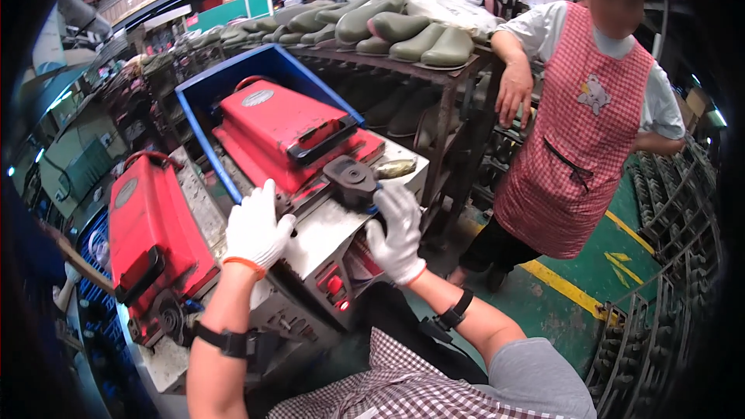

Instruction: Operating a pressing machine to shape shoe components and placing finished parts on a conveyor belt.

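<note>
My left hand [258,225], in a white knit glove with an orange cuff band, lies with outstretched fingers and thumb apart by the near left corner of a red machine cover [279,128]. It holds nothing that I can see. My right hand [397,231], gloved the same way, is beside a black block with a round centre [351,176], at the front of that cover. Its fingers and thumb are spread; whether the fingertips touch the block I cannot tell. A shiny oblong olive-gold piece [396,168] lies just beyond my right fingertips. The cover has a black handle [322,141].
A second red cover [147,225] stands at left. Red controls [335,285] are on the machine's front. Behind are a blue bin [200,128] and a rack of olive boots [446,48]. A person in a pink checked apron [570,124] stands at right, near metal racks [644,341].
</note>
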Tool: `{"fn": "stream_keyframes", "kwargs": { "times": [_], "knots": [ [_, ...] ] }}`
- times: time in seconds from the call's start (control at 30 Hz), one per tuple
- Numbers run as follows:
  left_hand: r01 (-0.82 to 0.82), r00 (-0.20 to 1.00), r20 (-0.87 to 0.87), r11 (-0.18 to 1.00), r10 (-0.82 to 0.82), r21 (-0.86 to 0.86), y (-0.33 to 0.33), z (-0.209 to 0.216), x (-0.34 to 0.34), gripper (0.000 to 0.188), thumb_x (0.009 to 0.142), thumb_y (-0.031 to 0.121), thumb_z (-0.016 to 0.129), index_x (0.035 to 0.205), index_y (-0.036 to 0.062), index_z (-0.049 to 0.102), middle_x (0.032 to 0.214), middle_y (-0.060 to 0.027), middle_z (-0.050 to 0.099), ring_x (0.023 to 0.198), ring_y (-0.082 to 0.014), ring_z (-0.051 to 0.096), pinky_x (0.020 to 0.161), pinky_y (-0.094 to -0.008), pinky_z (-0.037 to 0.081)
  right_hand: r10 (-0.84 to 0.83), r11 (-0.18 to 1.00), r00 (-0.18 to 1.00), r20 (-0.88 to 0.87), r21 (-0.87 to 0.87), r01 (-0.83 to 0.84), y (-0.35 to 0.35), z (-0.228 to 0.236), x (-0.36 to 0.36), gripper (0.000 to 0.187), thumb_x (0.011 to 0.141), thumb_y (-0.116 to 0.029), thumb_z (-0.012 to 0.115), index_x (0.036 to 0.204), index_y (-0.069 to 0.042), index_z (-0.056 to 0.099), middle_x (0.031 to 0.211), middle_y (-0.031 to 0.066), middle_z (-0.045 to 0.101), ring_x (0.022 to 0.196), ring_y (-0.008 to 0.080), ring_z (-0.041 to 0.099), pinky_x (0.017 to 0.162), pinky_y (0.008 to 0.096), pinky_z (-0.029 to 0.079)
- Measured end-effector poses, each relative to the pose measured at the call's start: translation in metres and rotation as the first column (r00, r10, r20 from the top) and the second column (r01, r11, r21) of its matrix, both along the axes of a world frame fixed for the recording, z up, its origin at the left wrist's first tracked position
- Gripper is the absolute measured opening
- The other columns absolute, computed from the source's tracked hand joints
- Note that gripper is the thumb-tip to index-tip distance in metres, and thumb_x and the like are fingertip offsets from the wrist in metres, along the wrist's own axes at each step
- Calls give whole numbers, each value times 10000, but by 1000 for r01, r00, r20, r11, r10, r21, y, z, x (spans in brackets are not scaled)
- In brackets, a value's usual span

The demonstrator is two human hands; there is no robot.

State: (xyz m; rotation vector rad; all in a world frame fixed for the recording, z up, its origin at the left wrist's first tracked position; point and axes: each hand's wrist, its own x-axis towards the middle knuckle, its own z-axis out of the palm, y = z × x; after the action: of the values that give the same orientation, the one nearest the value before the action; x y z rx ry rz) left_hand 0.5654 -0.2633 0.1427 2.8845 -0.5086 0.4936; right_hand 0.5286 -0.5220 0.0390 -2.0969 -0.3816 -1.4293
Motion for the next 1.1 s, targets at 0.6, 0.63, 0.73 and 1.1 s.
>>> {"fn": "stream_keyframes", "kwargs": {
  "times": [0.6,0.63,0.73,1.1],
  "knots": [
    [-533,709,-104,434,697,-727,314,-49,-260,855,939,226,655,1645,63,200,1595,-243,406,1472,-355,426,1202,-428,368,607,563,543,-581,-168,-809,266,86,-75,417,938,-212,682,1326,-63,647,1100,193,709,1011,353,695,854,449,551],
    [-507,699,-141,347,701,-789,321,-50,-264,871,938,222,657,1650,68,180,1593,-235,413,1463,-348,437,1189,-423,383,544,561,553,-631,-217,-799,273,91,-78,440,943,-229,674,1349,-65,633,1110,200,716,1007,360,701,858,457,552],
    [-308,701,-144,115,699,-944,357,-49,-254,906,935,225,643,1653,55,118,1552,-249,464,1371,-323,530,1133,-410,433,471,570,567,-675,-257,-780,280,103,-88,491,944,-238,670,1397,-63,595,1088,222,725,979,393,708,869,482,552],
    [-198,859,454,971,236,-131,225,26,-170,461,833,68,718,1290,50,658,1225,-159,674,1159,-341,620,1034,-436,464,680,553,403,-612,67,-831,271,85,-68,492,980,-287,649,1413,-72,563,1112,206,722,1044,357,704,928,446,549]
  ]
}}
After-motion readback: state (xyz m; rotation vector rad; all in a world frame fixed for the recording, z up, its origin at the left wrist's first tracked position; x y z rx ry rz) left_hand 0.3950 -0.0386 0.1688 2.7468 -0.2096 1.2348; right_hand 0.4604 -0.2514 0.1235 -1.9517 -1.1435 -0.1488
